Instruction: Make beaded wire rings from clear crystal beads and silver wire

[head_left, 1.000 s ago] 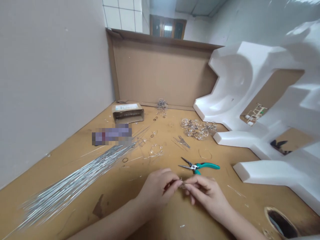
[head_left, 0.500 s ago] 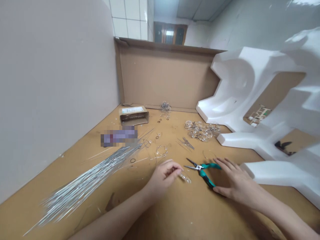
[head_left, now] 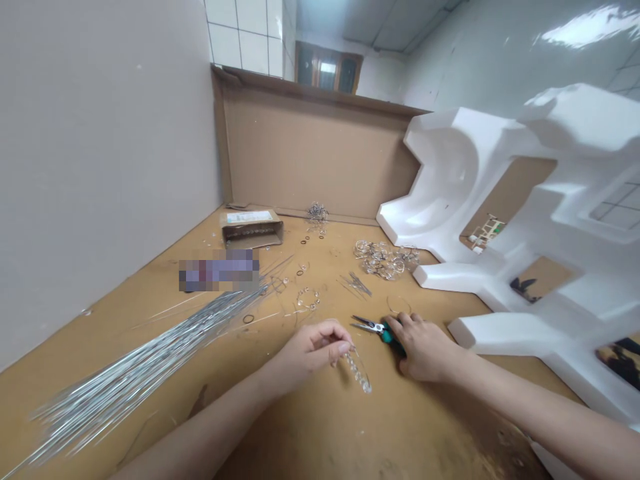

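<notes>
My left hand (head_left: 313, 348) is closed in a pinch on a short chain of clear glass beads (head_left: 357, 371) that hangs down onto the brown board. My right hand (head_left: 424, 347) lies just to its right, fingers wrapped round the green handles of small pliers (head_left: 374, 327); the metal jaws stick out to the left and rest on the board.
A long bundle of silver wires (head_left: 145, 367) lies at the left. A small cardboard box (head_left: 251, 227), loose rings (head_left: 306, 297), pins (head_left: 356, 283) and a pile of wire rings (head_left: 383, 259) lie farther back. White foam packing (head_left: 505, 233) fills the right; an upright cardboard wall (head_left: 315, 153) closes the back.
My hands were together on the bead chain; the right one left it, went to the pliers and has closed on their handles. The left keeps the chain, now dangling.
</notes>
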`<state>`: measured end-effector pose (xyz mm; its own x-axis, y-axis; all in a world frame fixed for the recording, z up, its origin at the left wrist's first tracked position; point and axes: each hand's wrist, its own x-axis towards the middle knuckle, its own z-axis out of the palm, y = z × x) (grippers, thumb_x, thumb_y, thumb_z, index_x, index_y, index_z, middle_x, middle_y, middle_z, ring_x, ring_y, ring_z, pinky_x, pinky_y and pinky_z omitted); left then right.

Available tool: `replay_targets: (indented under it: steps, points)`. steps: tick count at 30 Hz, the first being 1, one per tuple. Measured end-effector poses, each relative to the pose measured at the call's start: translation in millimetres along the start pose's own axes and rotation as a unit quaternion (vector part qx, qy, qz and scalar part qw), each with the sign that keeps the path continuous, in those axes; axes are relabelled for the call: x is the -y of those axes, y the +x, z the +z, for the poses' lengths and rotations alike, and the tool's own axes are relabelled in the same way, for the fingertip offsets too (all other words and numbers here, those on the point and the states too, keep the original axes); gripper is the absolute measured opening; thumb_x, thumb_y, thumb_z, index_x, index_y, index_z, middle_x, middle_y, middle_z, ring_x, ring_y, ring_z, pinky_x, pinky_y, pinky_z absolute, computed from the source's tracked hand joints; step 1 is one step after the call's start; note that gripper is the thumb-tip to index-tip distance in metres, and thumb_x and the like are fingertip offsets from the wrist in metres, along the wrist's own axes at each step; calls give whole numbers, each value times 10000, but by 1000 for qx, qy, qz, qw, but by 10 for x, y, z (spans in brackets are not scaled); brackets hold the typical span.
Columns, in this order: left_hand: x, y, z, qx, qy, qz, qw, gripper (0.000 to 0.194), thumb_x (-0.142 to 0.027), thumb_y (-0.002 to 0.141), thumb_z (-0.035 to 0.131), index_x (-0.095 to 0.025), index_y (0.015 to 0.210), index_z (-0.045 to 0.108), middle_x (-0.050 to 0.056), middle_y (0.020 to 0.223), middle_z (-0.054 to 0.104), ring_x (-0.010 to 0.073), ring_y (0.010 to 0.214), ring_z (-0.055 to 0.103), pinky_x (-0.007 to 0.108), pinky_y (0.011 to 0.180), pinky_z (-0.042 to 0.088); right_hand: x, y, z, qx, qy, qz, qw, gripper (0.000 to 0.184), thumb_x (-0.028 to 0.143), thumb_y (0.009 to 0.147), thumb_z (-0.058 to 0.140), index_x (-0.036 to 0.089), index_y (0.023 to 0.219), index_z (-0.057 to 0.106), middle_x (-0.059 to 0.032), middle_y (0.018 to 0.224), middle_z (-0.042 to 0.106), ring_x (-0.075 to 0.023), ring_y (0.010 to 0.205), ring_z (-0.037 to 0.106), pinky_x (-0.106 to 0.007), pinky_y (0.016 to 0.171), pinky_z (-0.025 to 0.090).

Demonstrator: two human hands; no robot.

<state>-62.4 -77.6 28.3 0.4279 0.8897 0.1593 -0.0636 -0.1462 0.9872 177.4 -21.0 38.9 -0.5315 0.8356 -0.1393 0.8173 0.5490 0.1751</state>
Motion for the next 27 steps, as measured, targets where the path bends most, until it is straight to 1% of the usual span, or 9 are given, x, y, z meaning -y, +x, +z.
replay_targets:
  steps: [3,5,8,11,14,17,21,24,27]
  points:
    - [15,7,3,2,6,-11,1000,161,-301,804,531,-142,787,546,-23,692,481,80,624,451,213,620,369,27,66,-7,-9,-39,9,999,464,229,592,506,128,1044,517,-149,943,544,-281,820,528,-342,633,396]
    - [27,16,-2,-1,16,-16,1000,164,-303,802,533,-140,787,549,-24,682,483,78,614,445,210,609,359,-13,97,-16,-26,-59,-8,998,401,213,611,493,128,1003,518,-148,929,540,-277,822,518,-333,629,385]
    - [45,30,-11,-10,32,-19,999,175,-315,798,533,-141,788,551,-25,678,485,78,602,435,206,593,348,-148,100,-68,-52,-58,-58,995,430,192,616,492,131,1041,501,-141,961,533,-270,881,503,-331,692,378]
    - [59,42,-19,-35,58,-32,997,192,-335,792,530,-145,789,552,-31,657,480,74,567,419,198,553,331,-306,28,-206,-61,-9,-113,992,521,201,607,502,133,1121,455,-122,998,528,-242,876,515,-318,725,379]
    - [65,56,-31,-54,90,-33,994,196,-338,790,525,-146,788,566,-26,654,489,82,568,427,202,548,331,-367,-108,-433,-71,21,-146,986,452,175,615,481,148,1066,469,-97,949,540,-216,806,525,-312,691,379]
    - [64,62,-36,-51,144,3,988,192,-316,802,507,-150,772,596,1,711,532,109,646,475,220,603,353,-282,-243,-694,-69,19,-161,984,337,165,615,491,169,951,504,-77,878,543,-208,778,510,-304,657,365]
    - [67,52,-21,-33,203,35,978,183,-281,813,490,-159,771,620,13,745,550,123,689,501,227,639,366,-99,-328,-962,-48,-6,-189,981,319,169,592,509,174,910,523,-67,836,540,-208,760,497,-321,665,347]
    - [81,48,-12,-29,217,37,975,177,-276,814,486,-164,776,618,8,738,544,117,674,497,218,622,364,-14,-332,-1066,-51,-33,-193,979,348,176,575,503,173,922,529,-71,841,538,-218,773,488,-336,675,336]
    - [99,53,-14,-37,222,24,974,176,-281,812,485,-163,777,611,4,725,545,114,658,489,213,601,355,32,-332,-1106,-55,-64,-187,979,341,188,566,499,170,904,537,-78,831,537,-223,767,478,-334,657,323]
